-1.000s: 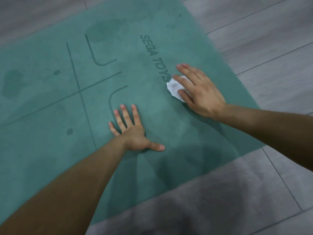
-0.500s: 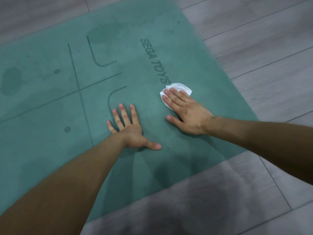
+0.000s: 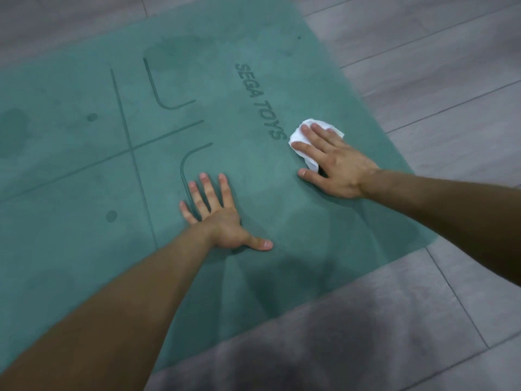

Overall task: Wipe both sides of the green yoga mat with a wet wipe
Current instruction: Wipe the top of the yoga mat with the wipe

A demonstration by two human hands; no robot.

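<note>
- Where the near edge of the green yoga mat (image 3: 84, 193) crosses the view at 6 o'clock, a blurred grey patch (image 3: 324, 348) lies in front of it; what it is cannot be told.
- The mat lies flat on the grey plank floor (image 3: 437, 80), printed side up, and fills the view from 9 o'clock to the centre.
- The left hand (image 3: 217, 218) lies at centre, released and flat, with fingers spread and thumb out toward 3 o'clock. It grasps nothing. Judged purpose: to brace the body and pin the mat against sliding under the wiping load.
- The right hand (image 3: 335, 165) lies toward 2 o'clock of the left hand and apart from it. Its fingers are straight and press the wet wipe (image 3: 311, 162) down onto the mat. It is not clenched round the wipe. A flat press puts more of the wipe in contact with the mat.
- The wipe is white and crumpled, and shows beyond the fingertips and under the palm edge.
- The lettering "SEGA TOYS" (image 3: 259, 101) runs from 12 o'clock down to just beside the wipe.
- Alignment lines (image 3: 132, 148) cross at 9 o'clock.
- A darker patch (image 3: 180, 46) at 11 o'clock is probably damp.
- The underside is not visible, so that side is judged not yet done.
</note>
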